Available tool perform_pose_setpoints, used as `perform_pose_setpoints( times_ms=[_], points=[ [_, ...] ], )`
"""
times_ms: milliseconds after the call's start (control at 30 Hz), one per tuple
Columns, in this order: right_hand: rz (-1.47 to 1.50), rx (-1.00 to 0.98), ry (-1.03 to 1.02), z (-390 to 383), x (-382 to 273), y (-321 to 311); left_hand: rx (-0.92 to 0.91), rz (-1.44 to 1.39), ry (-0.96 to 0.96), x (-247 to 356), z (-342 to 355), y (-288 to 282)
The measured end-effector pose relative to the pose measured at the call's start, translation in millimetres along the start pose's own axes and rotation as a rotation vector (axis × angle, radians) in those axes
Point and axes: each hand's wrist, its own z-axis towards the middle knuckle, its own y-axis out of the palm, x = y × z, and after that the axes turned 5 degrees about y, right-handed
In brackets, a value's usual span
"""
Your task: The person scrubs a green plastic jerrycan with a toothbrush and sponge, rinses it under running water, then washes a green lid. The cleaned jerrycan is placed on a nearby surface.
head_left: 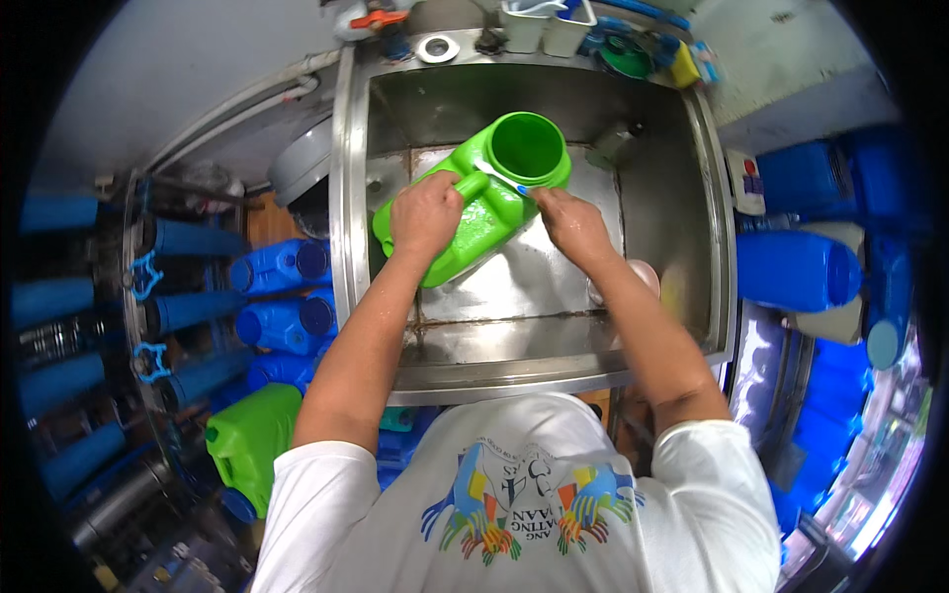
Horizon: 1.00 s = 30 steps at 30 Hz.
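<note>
A bright green plastic water jug [484, 229] lies tilted in the steel sink [494, 348], its wide round mouth uncapped and turned up toward the far right. My left hand [427, 212] is wrapped round the jug's handle. In my right hand [573, 227] is a slim white-and-blue toothbrush [506, 179]. The brush's white end lies against the jug between the handle and the mouth. Water drops and wet shine show on the jug's side. My right fingers partly hide the brush's near end.
A pinkish bowl [645, 277] sits in the sink under my right forearm; a clear bottle [615, 144] stands at the far right corner. White containers [565, 35] and a yellow sponge [684, 65] line the back ledge. Blue jugs [272, 267] crowd the left, more blue containers [796, 269] the right.
</note>
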Motion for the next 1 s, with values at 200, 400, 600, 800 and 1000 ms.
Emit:
perform_pose_setpoints(
  times_ms=[200, 400, 600, 800, 1000],
  points=[
    [0.460, 0.157, 0.311, -54.3, 66.6, -5.1, -0.046, 0.079, -0.001, 15.3, 7.4, -7.1],
    [1.100, 0.163, 0.709, -5.7, 12.6, 45.9, -0.068, 0.122, -0.025, 18.2, 5.2, -5.1],
    [0.895, -0.226, 0.522, -103.2, 2.5, 29.2, -0.086, 0.161, -0.020, 16.3, 8.0, -4.5],
    [-0.099, -0.499, 0.553, -111.1, 169.9, -71.3, -0.319, 0.205, -0.077, 14.2, 21.2, -5.5],
    [-0.354, -0.657, 0.477, -137.3, 256.4, 40.5, -0.245, 0.344, 0.155, 24.7, 36.7, -6.5]
  ],
)
